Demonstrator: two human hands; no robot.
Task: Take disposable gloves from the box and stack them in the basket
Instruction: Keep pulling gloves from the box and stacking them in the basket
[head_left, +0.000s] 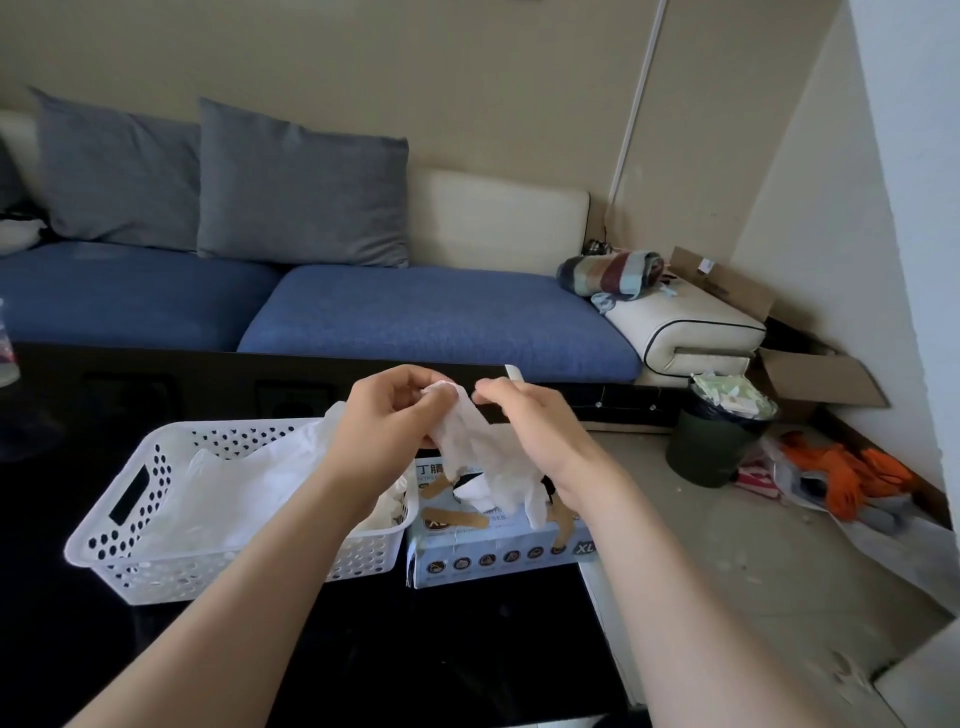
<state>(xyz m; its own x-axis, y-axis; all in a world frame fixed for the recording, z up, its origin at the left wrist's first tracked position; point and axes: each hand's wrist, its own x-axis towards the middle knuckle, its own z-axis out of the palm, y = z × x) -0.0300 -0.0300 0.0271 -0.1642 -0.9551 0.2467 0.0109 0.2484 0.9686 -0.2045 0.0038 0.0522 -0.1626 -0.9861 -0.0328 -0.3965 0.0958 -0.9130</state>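
A white disposable glove hangs in the air above the glove box. My left hand pinches its cuff at the top left and my right hand pinches the cuff's other side. The glove's fingers dangle down to the box opening. The taped blue-grey box lies on the black table, right of the white perforated basket. Several white gloves lie piled inside the basket, partly hidden by my left forearm.
The black table ends just right of the box. Behind stands a sofa with blue cushions. On the floor at right stand a full dark bin, an open cardboard box and orange gloves.
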